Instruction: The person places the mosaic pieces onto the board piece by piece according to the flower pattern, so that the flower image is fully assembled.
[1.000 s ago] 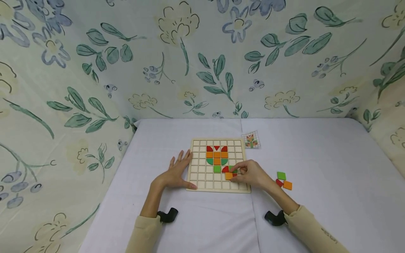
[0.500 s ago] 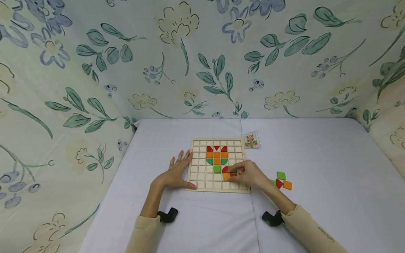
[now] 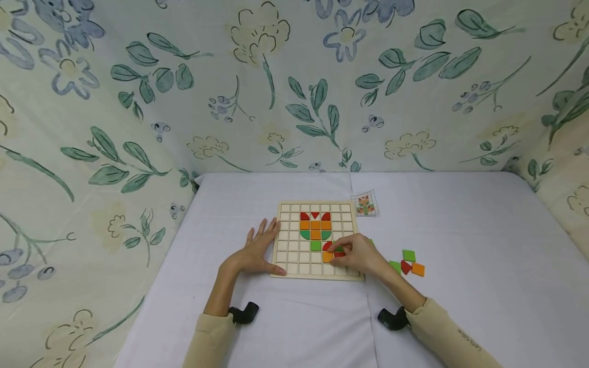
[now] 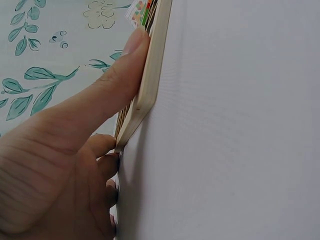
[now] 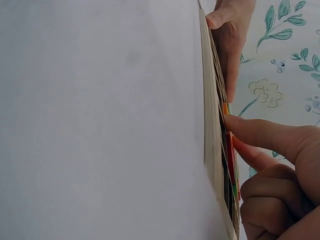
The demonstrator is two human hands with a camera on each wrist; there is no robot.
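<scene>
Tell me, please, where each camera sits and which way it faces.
Head: worn on the head, facing forward and down at the board; left grip, right grip and both sleeves show.
Left wrist: on that wrist, facing the board's corner and floral cloth; left thumb and fingers show.
Right wrist: on that wrist, facing across the board almost edge-on; right fingers and left grip show.
Head and right wrist share the board and both grips.

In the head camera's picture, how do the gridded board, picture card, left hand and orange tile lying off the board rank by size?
1. Gridded board
2. Left hand
3. Picture card
4. Loose orange tile
</scene>
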